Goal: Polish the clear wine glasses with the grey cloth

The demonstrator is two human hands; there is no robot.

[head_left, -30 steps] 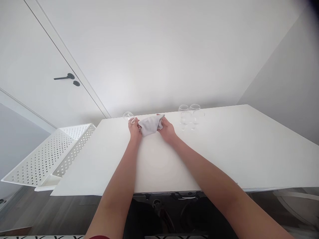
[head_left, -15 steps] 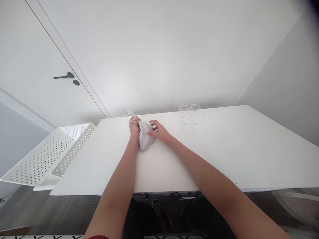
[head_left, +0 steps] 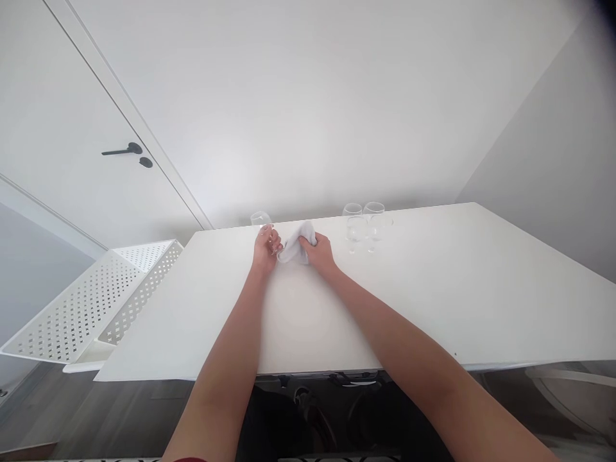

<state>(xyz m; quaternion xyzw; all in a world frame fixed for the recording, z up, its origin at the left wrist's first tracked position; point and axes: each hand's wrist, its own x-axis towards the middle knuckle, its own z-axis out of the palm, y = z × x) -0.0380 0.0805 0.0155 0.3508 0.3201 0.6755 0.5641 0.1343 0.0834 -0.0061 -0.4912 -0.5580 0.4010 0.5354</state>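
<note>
Left hand (head_left: 268, 246): fingers curled closed about a glass (head_left: 260, 219), bowl tilted away above the far edge of the table (head_left: 308, 327). Right hand (head_left: 319, 250): thumb and fingers pinched on a bunched cloth (head_left: 294, 247), which lies between the hands. Further glasses (head_left: 355, 226) stand upright, close together, to the right; their exact number cannot be made out. White rack (head_left: 81, 301) at the table's left end.

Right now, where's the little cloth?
In the head view, the pale cloth is held in the right hand, just right of the left hand, over the white table toward its far edge.
</note>
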